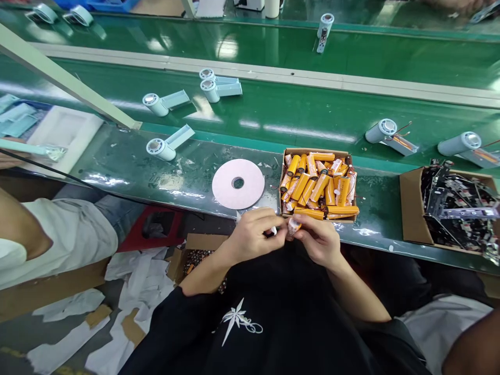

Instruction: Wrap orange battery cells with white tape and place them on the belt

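Just near of the bench edge, over the lap, the left hand (252, 233) and right hand (318, 237) meet, both pinching one orange battery cell (294, 226) between fingertips, held close for fine fingerwork. Directly beyond sits the cardboard box of cells (318, 183), within easy reach; left of it a pink disc (238, 183), and pale fan housings (161, 149) lie farther left on the green belt

free: bench edge left of pink disc (238, 184) | blocked: battery box (318, 185) ahead, parts box (449, 205) right
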A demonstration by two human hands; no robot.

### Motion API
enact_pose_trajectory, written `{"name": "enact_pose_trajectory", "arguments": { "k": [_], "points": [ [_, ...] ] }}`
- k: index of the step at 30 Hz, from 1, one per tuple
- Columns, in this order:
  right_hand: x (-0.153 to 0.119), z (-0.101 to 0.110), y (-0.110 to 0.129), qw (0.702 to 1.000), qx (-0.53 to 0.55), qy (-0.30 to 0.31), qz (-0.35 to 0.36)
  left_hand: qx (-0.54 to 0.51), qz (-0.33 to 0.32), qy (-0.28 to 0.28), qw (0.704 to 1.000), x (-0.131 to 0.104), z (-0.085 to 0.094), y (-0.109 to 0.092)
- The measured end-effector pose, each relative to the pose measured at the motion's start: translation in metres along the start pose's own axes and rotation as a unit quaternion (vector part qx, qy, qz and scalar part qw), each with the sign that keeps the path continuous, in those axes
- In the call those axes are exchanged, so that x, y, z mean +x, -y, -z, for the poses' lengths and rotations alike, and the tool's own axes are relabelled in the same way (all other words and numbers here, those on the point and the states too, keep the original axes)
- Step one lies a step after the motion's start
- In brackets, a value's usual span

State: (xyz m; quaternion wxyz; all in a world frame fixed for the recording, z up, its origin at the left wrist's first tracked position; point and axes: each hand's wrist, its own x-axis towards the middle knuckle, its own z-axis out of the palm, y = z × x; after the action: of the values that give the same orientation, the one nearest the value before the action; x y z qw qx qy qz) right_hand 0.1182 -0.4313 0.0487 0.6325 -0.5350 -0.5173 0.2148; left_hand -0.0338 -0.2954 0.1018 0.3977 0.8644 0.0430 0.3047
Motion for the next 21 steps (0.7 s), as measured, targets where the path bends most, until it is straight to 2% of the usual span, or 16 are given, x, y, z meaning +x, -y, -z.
{"name": "enact_pose_trajectory", "arguments": {
  "k": [4, 7, 9, 14, 18, 21],
  "points": [
    [-0.001, -0.001, 0.005, 0.986, 0.124, -0.063, -0.097, -0.119, -0.059, 0.077, 0.988, 0.000, -0.006, -0.007],
    [0.001, -0.001, 0.013, 0.973, 0.195, -0.071, -0.096, -0.205, 0.000, 0.098, 0.974, -0.002, -0.001, -0.002],
    [0.003, -0.002, 0.015, 0.970, 0.218, -0.070, -0.087, -0.227, 0.049, 0.085, 0.969, -0.006, 0.005, 0.005],
    [0.006, -0.006, 0.013, 0.966, 0.240, -0.075, -0.066, -0.161, 0.169, 0.079, 0.969, -0.017, 0.007, 0.019],
    [0.006, -0.009, 0.011, 0.969, 0.222, -0.099, -0.045, -0.185, 0.183, 0.072, 0.963, -0.016, 0.000, 0.016],
    [0.005, -0.009, 0.009, 0.976, 0.183, -0.114, -0.018, -0.199, 0.192, 0.090, 0.957, -0.011, -0.001, 0.012]
  ]
}}
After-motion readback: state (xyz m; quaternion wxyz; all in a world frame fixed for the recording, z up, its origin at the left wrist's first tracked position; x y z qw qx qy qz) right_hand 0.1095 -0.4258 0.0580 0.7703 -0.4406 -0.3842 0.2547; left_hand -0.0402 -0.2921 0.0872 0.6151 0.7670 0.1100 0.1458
